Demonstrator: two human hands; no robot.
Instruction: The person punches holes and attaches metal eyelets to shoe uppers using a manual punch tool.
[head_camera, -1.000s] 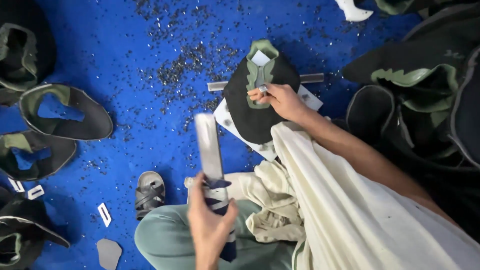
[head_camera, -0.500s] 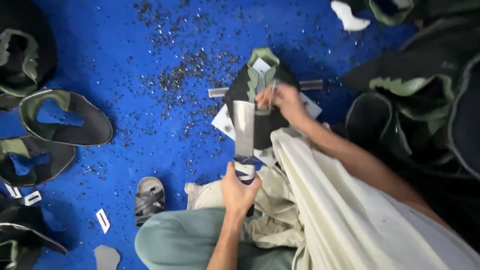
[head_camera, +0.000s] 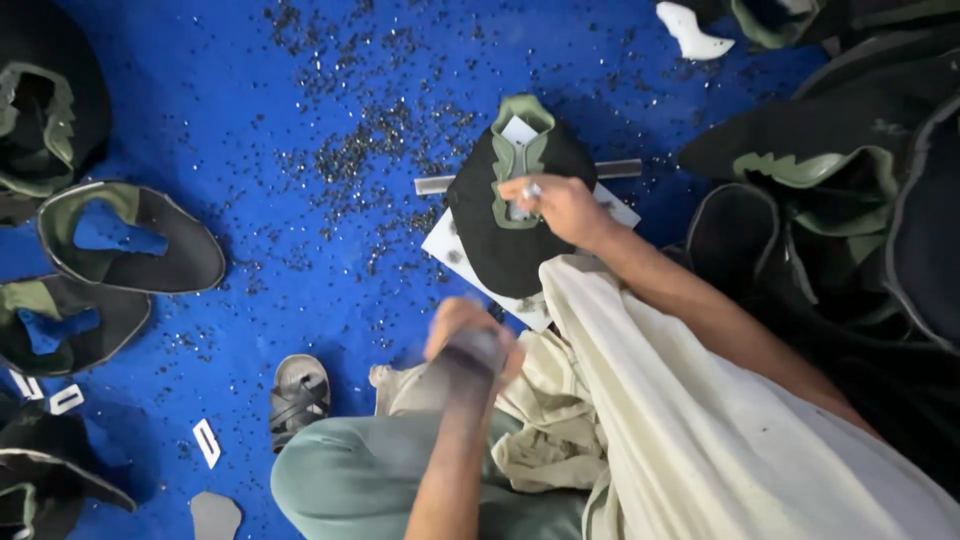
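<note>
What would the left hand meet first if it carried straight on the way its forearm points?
The left hand, blurred, points up the picture. Straight ahead lies the black-and-green shoe upper on its white sheet, pinned by the right hand. The sheet's near edge probably comes first, though depth is unclear.

Black-and-green shoe upper (head_camera: 505, 215), lying on white card (head_camera: 450, 250) over a metal bar (head_camera: 435, 184), blue floor (head_camera: 250, 80) strewn with dark specks. Right hand (head_camera: 560, 205) pressing fingertips on the upper's green centre. Left hand (head_camera: 470, 340), blurred, raised and gripping a grey tool; details unclear. More uppers (head_camera: 130, 240) left and right. Sandalled foot (head_camera: 298, 395) below.
</note>
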